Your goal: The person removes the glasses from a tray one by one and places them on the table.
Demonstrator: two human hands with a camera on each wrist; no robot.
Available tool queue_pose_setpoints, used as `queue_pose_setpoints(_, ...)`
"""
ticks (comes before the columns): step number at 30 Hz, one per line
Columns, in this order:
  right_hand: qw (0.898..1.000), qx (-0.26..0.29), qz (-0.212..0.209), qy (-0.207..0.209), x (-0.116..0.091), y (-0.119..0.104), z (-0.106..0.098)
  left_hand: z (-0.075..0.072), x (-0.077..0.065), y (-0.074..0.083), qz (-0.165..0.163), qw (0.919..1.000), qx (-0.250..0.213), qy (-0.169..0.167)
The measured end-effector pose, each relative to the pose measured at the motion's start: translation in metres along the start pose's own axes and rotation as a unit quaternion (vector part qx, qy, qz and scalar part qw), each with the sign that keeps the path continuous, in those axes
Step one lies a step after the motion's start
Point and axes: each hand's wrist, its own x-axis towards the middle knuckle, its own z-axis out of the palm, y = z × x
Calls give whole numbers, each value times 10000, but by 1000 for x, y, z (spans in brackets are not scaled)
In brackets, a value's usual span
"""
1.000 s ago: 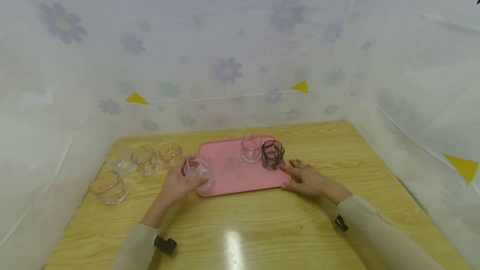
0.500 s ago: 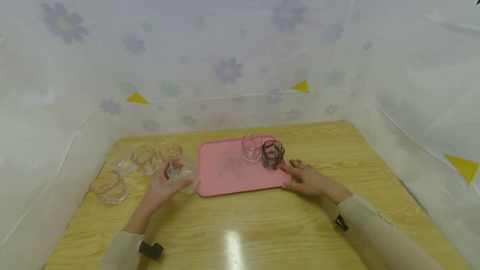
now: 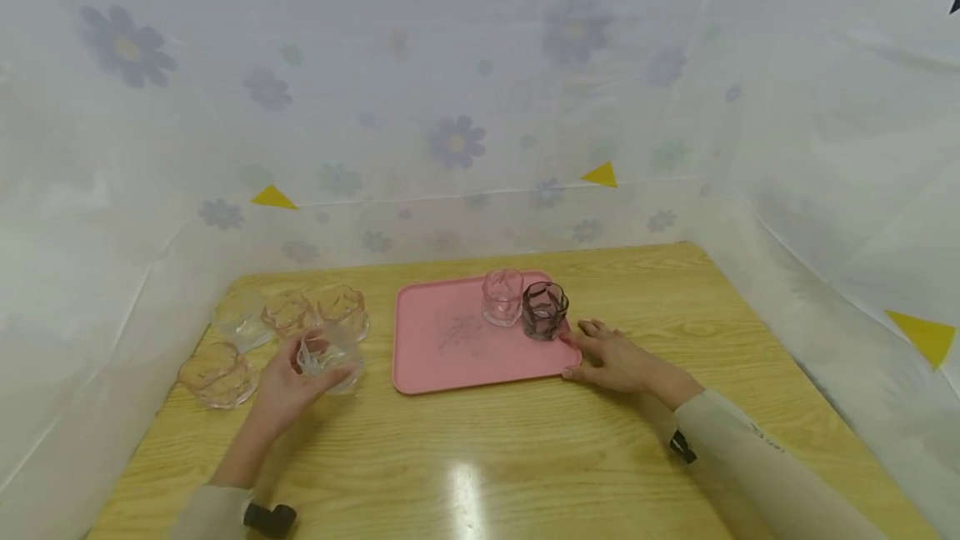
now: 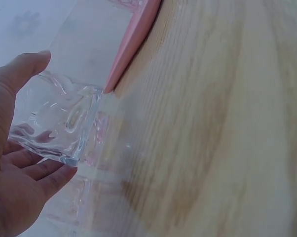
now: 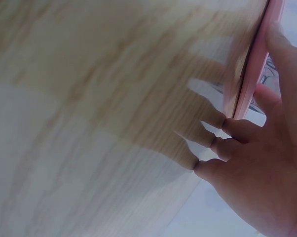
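Table (image 3: 525,432) bears, at its left end, a front peach glass (image 3: 219,375) and, farther back, a colourless glass (image 3: 242,322) and a middle peach glass (image 3: 287,313), close together. Left hand (image 3: 281,394) is clamped on the clear glass (image 3: 335,357), thumb on the near side, fingers on the far side; the glass is left of the tray, and whether its base clears the table cannot be told. The step in hand appears to be shifting this glass between the left-end glasses and the tray. Hold the side walls with light, even pressure and the base level, as smooth glass may slip. Back peach glass (image 3: 345,305) stands just behind; allow a gap so that the walls do not knock. To the right, the pink tray (image 3: 427,369) carries a pale pink glass (image 3: 502,298) and, just beside it, a dark glass (image 3: 545,312) near the right rim. Right hand (image 3: 621,363) has its fingers apart and relaxed at the tray's right end, thumb at the near corner, and grips no glass. Use it lightly to steady the tray; avoid nudging the dark glass with the index finger
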Motion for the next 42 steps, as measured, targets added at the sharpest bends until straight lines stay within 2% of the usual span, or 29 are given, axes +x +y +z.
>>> queue_pose_setpoints(6, 10000, 12, 4, 5, 0, 0, 1, -8, -3, -8, -152, 9993, 252, 243)
queue_pose_setpoints(13, 10000, 0, 7, 7, 1, 2, 3, -15, -6, -16, -364, 9979, 388, 378)
queue_pose_setpoints(22, 10000, -48, -21, 19, 1, 2, 2, -21, -5, -25, -281, 9939, 534, 919)
queue_pose_setpoints(32, 10000, -68, -9, 12, 0, 0, 1, -28, -7, -25, -863, 9905, 717, 795)
queue_pose_setpoints(42, 10000, -66, -39, 18, 0, -1, -1, -29, -6, -25, -1022, 9907, 523, 734)
